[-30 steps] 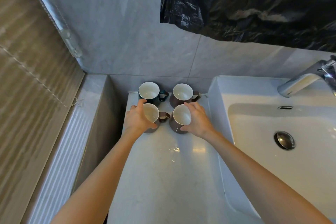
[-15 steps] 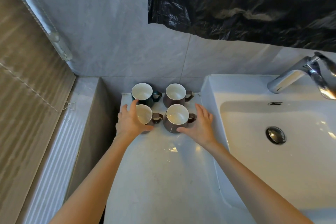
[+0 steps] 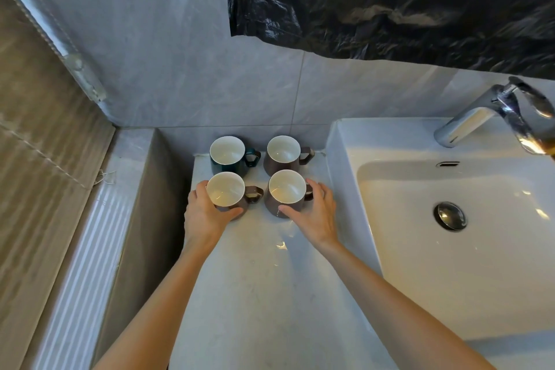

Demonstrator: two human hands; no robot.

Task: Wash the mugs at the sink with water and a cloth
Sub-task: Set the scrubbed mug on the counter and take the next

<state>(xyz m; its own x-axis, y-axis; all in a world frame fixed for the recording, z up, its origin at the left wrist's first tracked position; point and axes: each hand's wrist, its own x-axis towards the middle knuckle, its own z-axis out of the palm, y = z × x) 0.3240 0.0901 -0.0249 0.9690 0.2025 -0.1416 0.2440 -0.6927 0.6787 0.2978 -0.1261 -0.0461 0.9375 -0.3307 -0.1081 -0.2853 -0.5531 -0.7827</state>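
Brown front mugs (upright) cupped; left hand, right hand.

A black plastic sheet hangs crinkled over the grey tiled wall — its lower edge slants down to the right. At left, a ribbed white ledge runs beside a brownish textured panel.
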